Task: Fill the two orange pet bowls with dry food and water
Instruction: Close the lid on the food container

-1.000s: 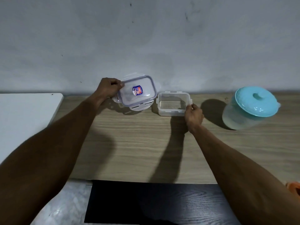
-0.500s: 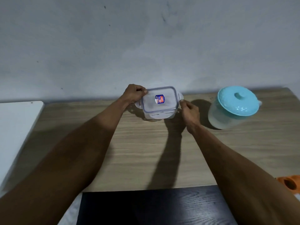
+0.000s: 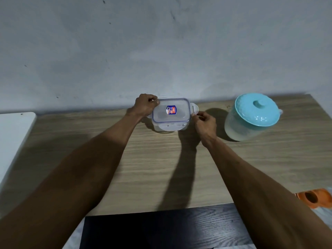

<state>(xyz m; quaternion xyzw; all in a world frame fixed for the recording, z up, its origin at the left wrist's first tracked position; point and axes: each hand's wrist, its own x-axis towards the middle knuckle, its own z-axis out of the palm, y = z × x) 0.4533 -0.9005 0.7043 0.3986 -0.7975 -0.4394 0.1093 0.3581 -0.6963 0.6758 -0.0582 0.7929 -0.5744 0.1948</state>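
Observation:
A clear plastic food container (image 3: pixel 170 127) stands near the back of the wooden table (image 3: pixel 161 168), with its clear lid (image 3: pixel 170 110) lying on top. My left hand (image 3: pixel 146 105) grips the lid's left end. My right hand (image 3: pixel 204 121) pinches the lid's right side by its latch flap. A frosted jug with a turquoise lid (image 3: pixel 251 117) stands to the right. An orange pet bowl (image 3: pixel 313 197) shows partly at the right edge, below the table.
A grey wall rises right behind the table. A white surface (image 3: pixel 12 133) lies at the left. A dark wood-grain panel (image 3: pixel 161 229) sits below the table's front edge.
My left hand carried the lid from beside the open container onto its top. My right hand shifted from the container's rim to the lid's right latch. The view drifted left.

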